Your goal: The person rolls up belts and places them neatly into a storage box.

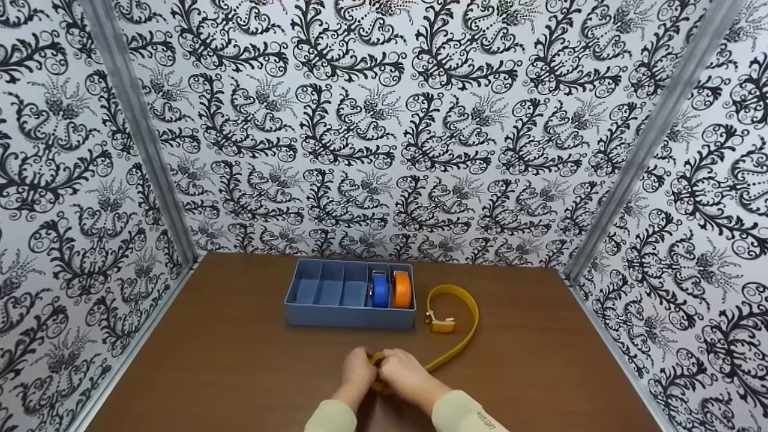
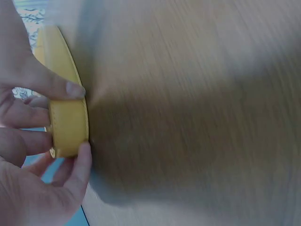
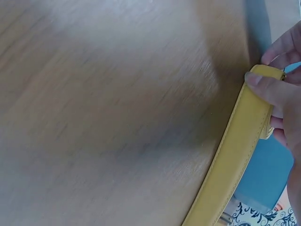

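Observation:
Near the front of the table, both hands hold the rolled end of a yellow belt point(image 1: 468, 336). My left hand point(image 1: 358, 371) grips the coil from its left side, fingertips against the edge of the yellow belt point(image 2: 68, 122) in the left wrist view. My right hand point(image 1: 407, 373) pinches the coil from the right, its thumb lying on the flat stitched face of the belt point(image 3: 244, 141) in the right wrist view. From the coil the loose strap curves right and back to the buckle point(image 1: 441, 324), which rests on the table. The coil's inner turns are mostly hidden by fingers.
A blue-grey divided box point(image 1: 351, 317) stands behind the hands. A rolled blue belt point(image 1: 380, 291) and a rolled orange belt point(image 1: 402, 291) sit in its two rightmost compartments. Patterned walls enclose the brown table point(image 1: 240, 360) at the back and sides.

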The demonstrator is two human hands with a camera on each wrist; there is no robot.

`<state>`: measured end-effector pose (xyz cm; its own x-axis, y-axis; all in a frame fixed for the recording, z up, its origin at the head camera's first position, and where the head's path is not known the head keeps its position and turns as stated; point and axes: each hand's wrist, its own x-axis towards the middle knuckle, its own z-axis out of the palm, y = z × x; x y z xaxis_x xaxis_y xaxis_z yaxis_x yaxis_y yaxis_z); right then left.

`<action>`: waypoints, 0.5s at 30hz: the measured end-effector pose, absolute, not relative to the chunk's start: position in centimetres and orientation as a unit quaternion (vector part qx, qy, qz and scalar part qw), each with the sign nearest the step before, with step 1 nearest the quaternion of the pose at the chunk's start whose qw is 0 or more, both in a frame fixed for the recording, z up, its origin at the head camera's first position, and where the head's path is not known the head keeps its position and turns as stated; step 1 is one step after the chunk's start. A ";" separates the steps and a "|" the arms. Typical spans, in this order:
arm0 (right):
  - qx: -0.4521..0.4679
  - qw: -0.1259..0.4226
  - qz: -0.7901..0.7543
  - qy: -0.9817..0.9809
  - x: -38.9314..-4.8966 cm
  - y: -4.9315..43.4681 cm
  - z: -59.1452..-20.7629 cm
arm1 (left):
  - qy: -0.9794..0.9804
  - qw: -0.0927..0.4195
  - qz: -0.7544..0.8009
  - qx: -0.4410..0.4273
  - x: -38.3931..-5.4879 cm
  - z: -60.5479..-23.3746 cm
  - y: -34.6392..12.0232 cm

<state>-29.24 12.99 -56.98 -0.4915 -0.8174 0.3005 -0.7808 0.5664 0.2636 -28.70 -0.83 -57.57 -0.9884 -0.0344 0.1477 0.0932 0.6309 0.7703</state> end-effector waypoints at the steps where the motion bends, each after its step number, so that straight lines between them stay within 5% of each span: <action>1: 0.465 0.196 -0.042 -0.862 -29.2 13.1 -57.1 | -0.899 0.061 -0.434 -0.019 -28.8 -57.6 -0.9; 7: 0.483 0.160 -0.013 -0.861 -28.8 13.8 -57.6 | -0.892 0.007 -0.450 -0.040 -29.1 -57.4 -1.0; 15: 0.531 0.125 -0.046 -0.837 -28.2 14.9 -56.0 | -0.900 0.044 -0.424 -0.088 -29.1 -57.3 -0.9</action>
<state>-28.21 14.87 -56.03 -0.4060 -0.8998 0.1601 -0.8768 0.4329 0.2092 -29.07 -0.89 -57.28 -0.9807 0.1205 0.1538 0.1954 0.6242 0.7564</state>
